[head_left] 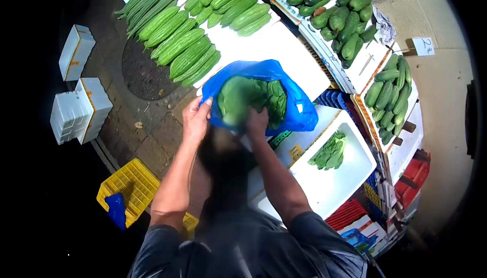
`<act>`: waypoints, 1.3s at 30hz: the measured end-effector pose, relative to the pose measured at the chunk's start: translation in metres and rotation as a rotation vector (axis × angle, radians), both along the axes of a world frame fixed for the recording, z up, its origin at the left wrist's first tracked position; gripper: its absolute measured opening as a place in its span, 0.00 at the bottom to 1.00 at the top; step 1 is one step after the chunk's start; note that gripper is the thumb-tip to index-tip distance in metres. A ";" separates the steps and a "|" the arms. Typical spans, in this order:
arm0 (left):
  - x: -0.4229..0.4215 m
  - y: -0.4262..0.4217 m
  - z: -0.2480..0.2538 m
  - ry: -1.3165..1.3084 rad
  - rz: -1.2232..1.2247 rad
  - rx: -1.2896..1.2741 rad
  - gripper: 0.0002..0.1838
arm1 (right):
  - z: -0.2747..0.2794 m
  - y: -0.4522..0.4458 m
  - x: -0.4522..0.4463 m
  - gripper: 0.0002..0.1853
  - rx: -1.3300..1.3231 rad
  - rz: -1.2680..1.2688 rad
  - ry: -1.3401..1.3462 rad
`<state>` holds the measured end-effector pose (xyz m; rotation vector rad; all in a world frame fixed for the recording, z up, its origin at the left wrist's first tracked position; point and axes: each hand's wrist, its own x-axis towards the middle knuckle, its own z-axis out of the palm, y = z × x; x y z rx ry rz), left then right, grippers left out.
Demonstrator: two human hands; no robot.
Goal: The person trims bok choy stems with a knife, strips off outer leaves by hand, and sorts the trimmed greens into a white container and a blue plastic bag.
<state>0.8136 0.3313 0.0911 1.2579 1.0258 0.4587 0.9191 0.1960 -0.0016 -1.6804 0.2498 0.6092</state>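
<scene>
- Head view: the left hand point(195, 118) pinches the rim of a blue bag point(303, 120) by the near edge of the white table point(284, 47).
- The right hand point(257, 121) is inside, against leafy greens point(277, 104); I cannot tell its grip.
- A loose bunch point(329, 151) lies toward the far end of a white box point(324, 192).

Left hand point(196, 120) pinches, right hand point(257, 122) extends forward.

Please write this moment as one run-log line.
left hand: holding blue bag by its edge | right hand: at leafy greens inside, grip blurred | white box: leafy bunch inside
</scene>
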 end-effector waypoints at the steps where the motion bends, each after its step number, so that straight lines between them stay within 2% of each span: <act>1: 0.003 -0.001 0.001 0.024 -0.012 0.020 0.14 | -0.024 0.003 -0.002 0.17 -0.012 0.014 -0.003; 3: 0.006 -0.007 0.000 0.003 0.001 0.020 0.12 | -0.066 0.013 0.005 0.17 -0.341 0.712 -0.436; 5: 0.008 -0.012 0.003 -0.023 0.004 0.018 0.10 | -0.107 0.032 0.012 0.18 -0.244 0.892 -0.469; 6: 0.007 -0.013 0.004 0.072 -0.020 0.060 0.09 | -0.126 0.047 0.009 0.18 0.020 0.718 -0.287; 8: 0.007 -0.015 0.004 0.038 0.008 0.030 0.09 | -0.120 0.096 0.006 0.18 0.257 0.236 0.258; 14: 0.004 -0.013 -0.005 -0.075 0.114 -0.065 0.08 | -0.066 0.073 0.034 0.18 0.333 0.254 0.537; 16: 0.008 -0.010 -0.002 -0.056 0.112 -0.051 0.07 | -0.071 0.059 0.033 0.17 0.327 0.281 0.644; 19: 0.012 -0.008 -0.001 -0.063 0.115 -0.052 0.05 | -0.005 0.023 0.040 0.16 0.358 0.316 0.631; 20: 0.013 -0.007 -0.003 -0.074 0.115 -0.029 0.05 | -0.007 0.019 0.039 0.18 0.276 0.248 0.661; 22: 0.012 -0.008 -0.003 -0.083 0.110 0.018 0.04 | -0.013 -0.002 0.035 0.25 0.291 0.399 0.399; 24: 0.007 -0.007 -0.008 0.008 0.114 0.100 0.08 | 0.007 -0.023 0.039 0.28 0.373 0.470 0.233; 27: 0.007 -0.009 -0.003 0.175 0.008 0.285 0.11 | 0.097 -0.066 0.031 0.26 0.489 0.449 0.303; 29: -0.010 -0.006 -0.033 0.061 0.083 0.313 0.14 | 0.114 -0.124 0.021 0.24 0.454 0.529 0.293; 30: -0.006 -0.010 -0.022 0.144 0.089 0.362 0.16 | 0.122 -0.147 0.020 0.23 0.444 0.589 0.281; 31: -0.022 -0.001 -0.039 0.186 0.049 0.382 0.20 | 0.141 -0.176 0.022 0.20 0.395 0.507 0.264; 32: -0.018 -0.012 -0.028 0.073 0.110 0.354 0.24 | 0.142 -0.207 0.020 0.19 0.280 0.420 0.289; 33: -0.023 -0.013 -0.025 0.179 0.106 0.365 0.29 | 0.137 -0.240 0.020 0.18 0.168 0.329 0.317; 35: -0.036 -0.024 -0.028 0.092 0.187 0.435 0.32 | 0.117 -0.314 0.027 0.18 0.000 0.127 0.263; 37: -0.048 -0.046 -0.015 0.136 0.172 0.496 0.32 | 0.047 -0.388 0.029 0.15 -0.119 -0.175 0.111; 39: -0.069 -0.066 -0.020 0.131 0.110 0.519 0.29 | 0.009 -0.436 0.048 0.16 -0.381 -0.307 0.079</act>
